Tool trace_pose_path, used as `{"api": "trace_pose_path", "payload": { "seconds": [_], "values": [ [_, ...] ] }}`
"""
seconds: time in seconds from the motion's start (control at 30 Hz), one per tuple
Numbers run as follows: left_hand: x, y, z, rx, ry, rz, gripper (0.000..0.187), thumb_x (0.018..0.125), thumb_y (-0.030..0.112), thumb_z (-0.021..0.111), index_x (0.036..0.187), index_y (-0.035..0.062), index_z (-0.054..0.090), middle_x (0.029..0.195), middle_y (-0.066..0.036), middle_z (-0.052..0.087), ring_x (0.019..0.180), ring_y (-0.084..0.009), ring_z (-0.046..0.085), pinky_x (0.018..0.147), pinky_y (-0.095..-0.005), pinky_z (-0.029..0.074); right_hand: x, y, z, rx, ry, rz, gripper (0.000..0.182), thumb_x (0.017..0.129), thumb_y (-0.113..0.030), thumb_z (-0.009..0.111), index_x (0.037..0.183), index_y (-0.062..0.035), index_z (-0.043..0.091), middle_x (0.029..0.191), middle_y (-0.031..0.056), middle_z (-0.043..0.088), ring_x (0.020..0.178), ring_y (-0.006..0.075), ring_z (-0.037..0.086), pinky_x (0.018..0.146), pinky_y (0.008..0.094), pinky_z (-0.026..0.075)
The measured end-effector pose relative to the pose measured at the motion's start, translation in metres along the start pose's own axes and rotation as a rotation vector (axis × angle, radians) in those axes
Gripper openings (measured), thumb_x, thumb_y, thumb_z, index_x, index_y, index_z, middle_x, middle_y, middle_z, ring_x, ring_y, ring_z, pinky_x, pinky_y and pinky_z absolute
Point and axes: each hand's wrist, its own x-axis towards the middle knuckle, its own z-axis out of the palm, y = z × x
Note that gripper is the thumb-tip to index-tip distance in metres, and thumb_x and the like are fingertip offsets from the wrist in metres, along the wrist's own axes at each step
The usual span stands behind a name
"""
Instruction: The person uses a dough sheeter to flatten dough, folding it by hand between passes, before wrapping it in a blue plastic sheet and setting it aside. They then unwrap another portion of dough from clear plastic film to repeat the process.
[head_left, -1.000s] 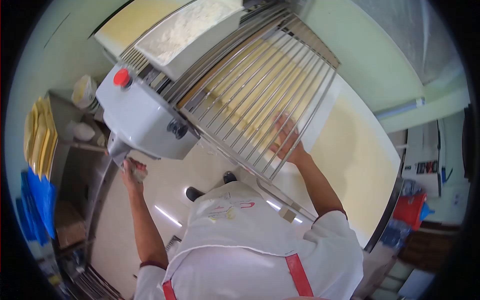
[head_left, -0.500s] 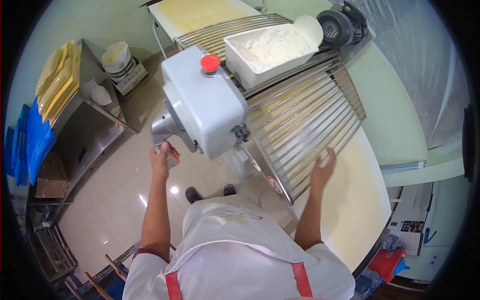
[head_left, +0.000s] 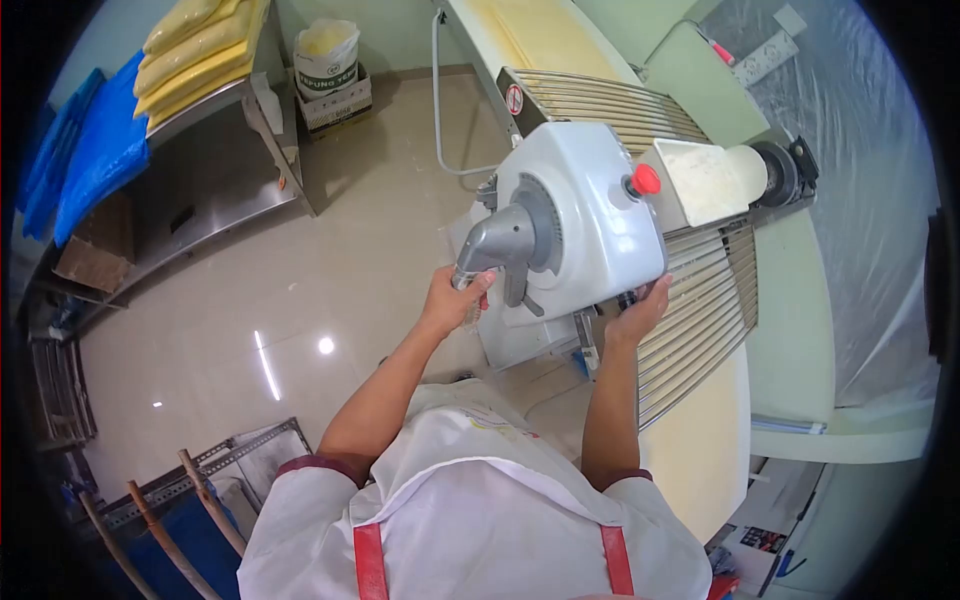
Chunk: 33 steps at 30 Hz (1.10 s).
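A dough sheeter with a white head (head_left: 590, 225) stands in front of me, a red push button (head_left: 645, 180) on its upper face. My left hand (head_left: 452, 300) is closed round the handle (head_left: 473, 313) hanging from the grey lever arm (head_left: 500, 242) on the head's side. At the head's lower right corner, my right hand (head_left: 637, 315) has its fingers curled at a small black knob (head_left: 627, 299), partly covering it. Beside the head, a white tub (head_left: 700, 215) holds flour with a pale scoop (head_left: 747, 174); wire guards (head_left: 690, 345) cover the belt on both sides.
The pale belt (head_left: 700, 440) runs below the near guard. Yellow packs (head_left: 195, 65) and blue bags (head_left: 95, 150) lie on a steel table (head_left: 215, 210) at left. Behind it stand a flour sack (head_left: 327, 65) and a box. Wooden poles (head_left: 170, 540) rise at lower left.
My right hand has moved from above the near guard to the black knob on the head. My left hand remains on the handle. The view has swung left, so the machine sits further right.
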Motion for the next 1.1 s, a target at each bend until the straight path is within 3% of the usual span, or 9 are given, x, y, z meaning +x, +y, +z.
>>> {"api": "trace_pose_path", "payload": {
  "seconds": [0.13,0.23,0.43,0.53,0.63,0.73,0.83,0.93,1.1],
  "values": [
    [-0.001,0.008,0.001,0.055,0.002,0.009,0.032,0.084,0.032,0.072,0.08,0.0014,0.064,0.058,-0.003,0.058,0.051,-0.0106,0.055,0.048,-0.0284,0.044,-0.004,-0.007,0.007,-0.019,0.067,0.017,0.053,0.1,-0.044,0.041,0.118,0.005,0.052,0.113,0.0133,0.057,0.104,0.0215,0.055,0.092,0.0347,0.042],
    [0.002,0.005,-0.001,0.151,0.01,-0.035,0.03,0.083,0.031,0.073,0.082,0.0015,0.065,0.057,-0.003,0.057,0.05,-0.0096,0.053,0.048,-0.0281,0.043,0.0,-0.004,0.0,-0.025,-0.037,0.005,0.05,0.1,-0.045,0.041,0.119,-0.0002,0.053,0.114,0.0088,0.058,0.105,0.0191,0.056,0.091,0.0343,0.043],
    [0.025,-0.014,-0.018,0.122,-0.076,0.185,0.029,0.081,0.029,0.075,0.087,0.0022,0.067,0.061,-0.001,0.058,0.054,-0.0073,0.054,0.049,-0.0262,0.042,-0.001,-0.005,0.001,-0.087,0.018,0.007,0.052,0.099,-0.046,0.041,0.119,0.0004,0.053,0.113,0.0098,0.058,0.103,0.0202,0.056,0.091,0.0352,0.044],
    [0.025,-0.011,-0.019,0.082,-0.104,0.143,0.031,0.08,0.029,0.077,0.09,0.0021,0.066,0.065,-0.001,0.059,0.057,-0.0076,0.055,0.051,-0.0263,0.043,-0.004,-0.007,0.004,-0.126,0.045,-0.011,0.05,0.1,-0.043,0.039,0.12,0.002,0.052,0.113,0.0111,0.058,0.103,0.022,0.056,0.092,0.0353,0.043],
    [0.021,-0.002,-0.019,0.101,-0.115,0.106,0.034,0.081,0.03,0.076,0.089,-0.0002,0.062,0.073,-0.004,0.062,0.064,-0.0135,0.061,0.06,-0.0301,0.05,-0.001,-0.007,0.002,-0.375,-0.027,-0.24,0.047,0.1,-0.036,0.038,0.121,0.0035,0.052,0.113,0.0129,0.058,0.105,0.0245,0.055,0.096,0.0378,0.041],
    [0.022,-0.006,-0.021,0.115,-0.132,0.16,0.033,0.081,0.03,0.075,0.089,0.0001,0.062,0.074,-0.004,0.063,0.065,-0.0138,0.062,0.061,-0.0302,0.05,-0.009,-0.025,0.021,-0.627,0.012,-0.811,0.041,0.098,-0.029,0.041,0.12,0.0035,0.054,0.113,0.0159,0.06,0.109,0.0297,0.055,0.099,0.0379,0.036],
    [0.023,-0.009,-0.02,0.064,-0.117,0.202,0.034,0.081,0.032,0.076,0.091,0.001,0.065,0.07,-0.002,0.062,0.063,-0.011,0.058,0.061,-0.0275,0.048,-0.009,-0.054,0.034,-0.751,-0.46,-0.994,0.037,0.094,-0.023,0.045,0.119,0.0002,0.058,0.119,0.0177,0.06,0.113,0.0333,0.054,0.103,0.0407,0.032],
    [0.023,-0.008,-0.018,0.103,-0.071,0.246,0.031,0.081,0.028,0.076,0.092,0.0007,0.066,0.073,-0.003,0.063,0.064,-0.0118,0.059,0.062,-0.0277,0.049,-0.007,-0.071,0.046,-0.891,-0.568,-0.986,0.032,0.088,-0.016,0.051,0.115,-0.0017,0.061,0.12,0.0163,0.061,0.114,0.0328,0.055,0.102,0.0422,0.035],
    [0.024,0.009,-0.006,0.206,0.028,0.15,0.028,0.08,0.024,0.075,0.09,-0.0005,0.066,0.074,-0.005,0.064,0.061,-0.0132,0.06,0.059,-0.0277,0.05,0.004,-0.08,0.055,-0.847,-0.694,-0.948,0.031,0.083,-0.013,0.059,0.111,-0.0018,0.063,0.12,0.0164,0.061,0.113,0.0321,0.057,0.099,0.0432,0.041]
  ]
}}
